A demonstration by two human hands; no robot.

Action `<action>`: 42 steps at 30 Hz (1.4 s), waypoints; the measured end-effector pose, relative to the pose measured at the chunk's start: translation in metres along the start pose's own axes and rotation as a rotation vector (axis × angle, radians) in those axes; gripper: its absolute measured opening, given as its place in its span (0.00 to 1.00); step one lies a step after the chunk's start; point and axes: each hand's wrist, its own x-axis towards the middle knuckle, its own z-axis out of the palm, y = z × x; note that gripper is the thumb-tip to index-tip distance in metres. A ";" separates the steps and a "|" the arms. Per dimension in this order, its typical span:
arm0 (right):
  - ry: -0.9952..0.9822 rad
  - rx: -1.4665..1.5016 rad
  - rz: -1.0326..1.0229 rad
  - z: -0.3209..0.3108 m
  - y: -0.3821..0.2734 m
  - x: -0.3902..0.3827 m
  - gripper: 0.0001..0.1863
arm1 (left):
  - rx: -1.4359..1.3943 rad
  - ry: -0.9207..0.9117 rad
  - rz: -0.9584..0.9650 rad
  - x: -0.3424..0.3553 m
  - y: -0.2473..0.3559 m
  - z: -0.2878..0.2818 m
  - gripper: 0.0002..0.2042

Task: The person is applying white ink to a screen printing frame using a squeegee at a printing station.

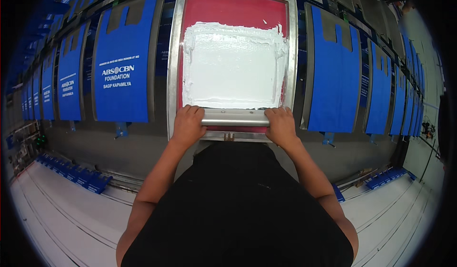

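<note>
With both hands I grip a wide metal squeegee [235,118], its bar lying crosswise near the close end of a screen-printing frame [174,67]. My left hand [189,123] is closed around its left end, and my right hand [281,123] around its right end. Beyond the bar, a broad patch of thick white ink [233,69] covers most of the red mesh [233,7]. Ridges of ink stand along the patch's sides and far edge. Bare red mesh shows at the far end and in a strip on my side of the bar.
To the left, a blue bag with cut-out handles and white print [123,62] lies on a flat board, with several more in a row beyond it. Plain blue bags [333,76] lie on boards to the right. More blue pieces [74,171] hang low at the left, above a pale floor [62,219].
</note>
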 end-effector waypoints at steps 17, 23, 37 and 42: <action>0.140 -0.230 0.029 -0.037 0.057 0.167 0.19 | 0.161 0.136 0.025 0.172 -0.064 -0.019 0.12; 0.096 -0.189 0.004 -0.057 0.038 0.133 0.18 | 0.103 0.109 -0.029 0.141 -0.050 -0.037 0.14; 0.184 -0.152 -0.003 -0.053 0.068 0.185 0.16 | 0.123 0.056 -0.061 0.199 -0.059 -0.038 0.14; -0.123 -0.149 0.088 -0.050 0.019 0.088 0.22 | 0.076 -0.063 -0.059 0.098 -0.039 -0.029 0.13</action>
